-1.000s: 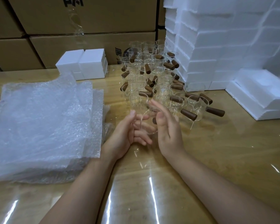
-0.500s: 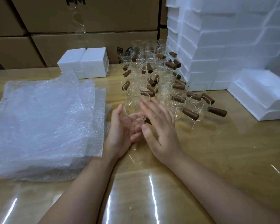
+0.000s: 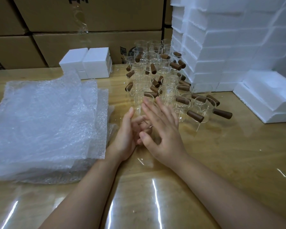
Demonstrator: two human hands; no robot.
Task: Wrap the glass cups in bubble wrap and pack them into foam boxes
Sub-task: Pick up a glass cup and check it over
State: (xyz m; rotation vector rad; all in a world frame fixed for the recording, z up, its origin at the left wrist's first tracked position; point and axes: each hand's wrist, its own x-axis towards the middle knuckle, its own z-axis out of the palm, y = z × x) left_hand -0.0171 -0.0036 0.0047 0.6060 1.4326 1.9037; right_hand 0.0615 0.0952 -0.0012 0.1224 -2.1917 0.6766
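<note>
A clear glass cup (image 3: 137, 111) with a brown wooden handle sits between my two hands, mostly hidden by them. My left hand (image 3: 127, 138) cups it from the left, fingers curled round its side. From the right, my right hand (image 3: 165, 134) lies over it with straight, spread fingers. Just behind stands a cluster of several more such glass cups (image 3: 165, 83). A thick stack of bubble wrap sheets (image 3: 45, 123) lies to the left of my hands. White foam boxes (image 3: 229, 47) are piled at the back right.
An open foam box (image 3: 262, 96) lies at the right edge of the glossy wooden table (image 3: 221, 154). Two small foam boxes (image 3: 87, 63) stand at the back left. Cardboard cartons (image 3: 89, 15) form a wall behind the table.
Both hands moved forward toward the cup cluster. My right hand turned from edge-on to flat, its fingers spread over the cup that my left hand holds.
</note>
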